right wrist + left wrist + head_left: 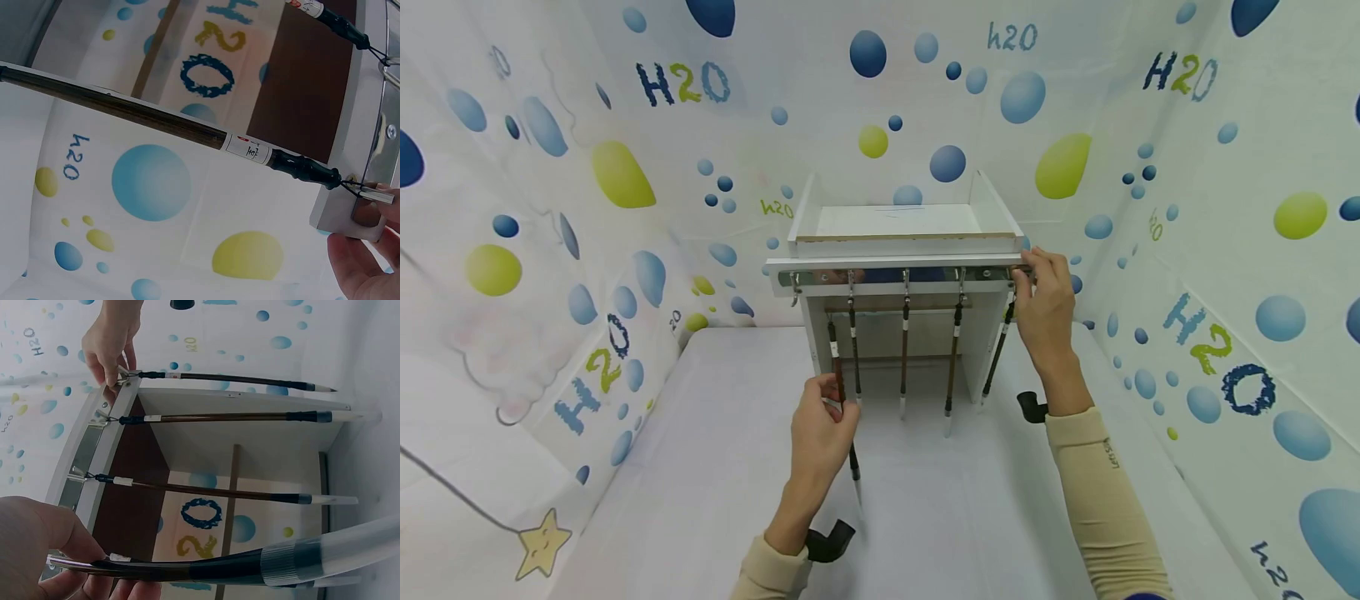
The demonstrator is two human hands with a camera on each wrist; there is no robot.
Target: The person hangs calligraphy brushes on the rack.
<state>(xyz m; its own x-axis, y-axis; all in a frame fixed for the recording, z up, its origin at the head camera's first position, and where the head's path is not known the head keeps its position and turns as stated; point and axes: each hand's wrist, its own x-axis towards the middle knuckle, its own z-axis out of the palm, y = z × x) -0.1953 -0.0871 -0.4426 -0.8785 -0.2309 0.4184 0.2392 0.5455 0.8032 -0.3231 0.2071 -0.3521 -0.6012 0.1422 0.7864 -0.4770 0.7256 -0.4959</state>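
Note:
My left hand [826,425] pinches the dark shaft of a calligraphy brush [225,567] between thumb and fingers. The brush hangs tip down, slightly tilted, with a clear cap over its tip. My right hand [1047,304] grips the right end of the white hook rail [898,289], its thumb by the last metal hook [374,195]. From that hook a calligraphy brush [169,122] hangs by its cord loop. Several more brushes [905,350] hang on the middle hooks. The leftmost hook [795,287] carries no brush.
The rail runs along the front of a white stand [992,333] with a tray-like top [895,221]. It stands on a white-covered table [730,450]. Walls printed with blue and green bubbles surround it. Black straps [830,542] stick out at both wrists.

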